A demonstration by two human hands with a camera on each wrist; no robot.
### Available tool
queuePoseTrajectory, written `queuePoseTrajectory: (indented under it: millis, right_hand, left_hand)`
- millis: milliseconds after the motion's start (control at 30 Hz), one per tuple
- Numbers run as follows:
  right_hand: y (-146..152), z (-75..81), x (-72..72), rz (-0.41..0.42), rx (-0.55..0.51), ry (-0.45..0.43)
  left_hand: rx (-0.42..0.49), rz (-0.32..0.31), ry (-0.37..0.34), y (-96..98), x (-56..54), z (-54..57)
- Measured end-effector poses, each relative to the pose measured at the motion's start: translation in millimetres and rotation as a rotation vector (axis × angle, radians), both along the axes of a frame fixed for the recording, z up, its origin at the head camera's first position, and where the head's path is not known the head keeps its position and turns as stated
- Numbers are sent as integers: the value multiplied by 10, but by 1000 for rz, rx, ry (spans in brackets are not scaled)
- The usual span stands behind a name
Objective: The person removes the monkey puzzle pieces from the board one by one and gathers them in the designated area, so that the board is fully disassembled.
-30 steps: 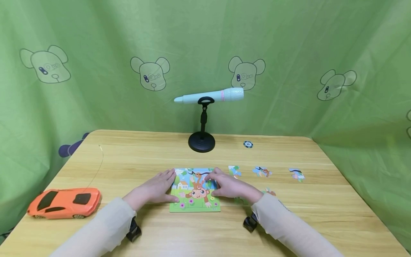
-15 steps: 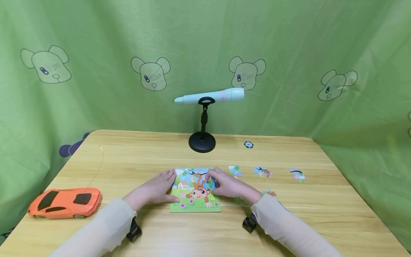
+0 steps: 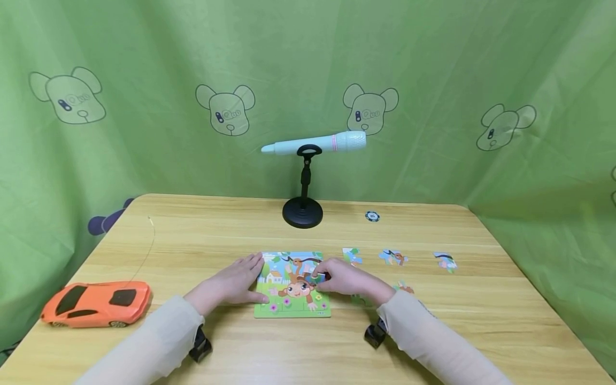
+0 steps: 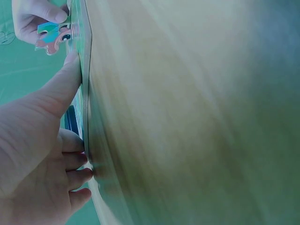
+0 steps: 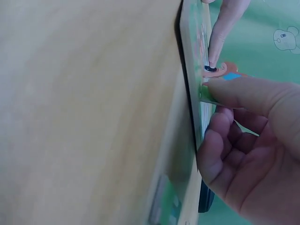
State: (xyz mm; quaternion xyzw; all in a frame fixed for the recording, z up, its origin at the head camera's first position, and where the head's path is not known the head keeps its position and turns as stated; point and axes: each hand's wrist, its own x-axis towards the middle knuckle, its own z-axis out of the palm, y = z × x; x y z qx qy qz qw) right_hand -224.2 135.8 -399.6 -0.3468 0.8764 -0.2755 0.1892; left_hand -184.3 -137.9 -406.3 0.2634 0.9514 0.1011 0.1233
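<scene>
A jigsaw puzzle board (image 3: pixel 293 314) with a monkey, a house and flowers lies on the table in the head view. My left hand (image 3: pixel 235 280) rests on its left side with relaxed fingers, the thumb on the board's face and fingertips at the edge. My right hand (image 3: pixel 344 277) is over the board's right part and pinches a puzzle piece between thumb and fingers. In the left wrist view this puzzle piece (image 4: pixel 52 33) stands tilted up from the board, showing blue, green and part of the monkey's face. The fingers partly cover it in the head view.
Several loose puzzle pieces (image 3: pixel 393 257) lie right of the board; some are partly behind the right arm. Behind stands a black stand (image 3: pixel 302 213) bearing a light-blue microphone (image 3: pixel 308 145). A poker chip (image 3: pixel 372 216) is at the back, and an orange toy car (image 3: pixel 98 304) at left.
My right fingers have drawn back slightly to the right and curled more, and a piece now shows tilted under them. The left hand has stayed in place.
</scene>
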Motion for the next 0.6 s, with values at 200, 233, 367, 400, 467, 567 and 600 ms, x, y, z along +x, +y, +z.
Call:
queuePoseTrajectory:
  millis: [200,233,367,400,467,567,600]
  right_hand:
    - [57,22,6,10,-23,-12]
    - [75,21,7,-3,-36,-20]
    - [166,39,9,-67,-152,-111]
    - [196,46,7,-81,-187,-143]
    - [254,68,8,-111,-254,-206]
    - [360,92,2,-154,-322,-261]
    - [400,98,-1,-170,-334,-269]
  left_hand:
    - [2,2,-7,9,8,15]
    - [3,3,-8,11,9,16]
    - [0,4,-5,14,9,11]
    - [0,5,-5,14,9,11]
    - [-1,7,-6,14,8,9]
    - [-3,7,-7,13,6,10]
    - [-2,7,-8,12,5,10]
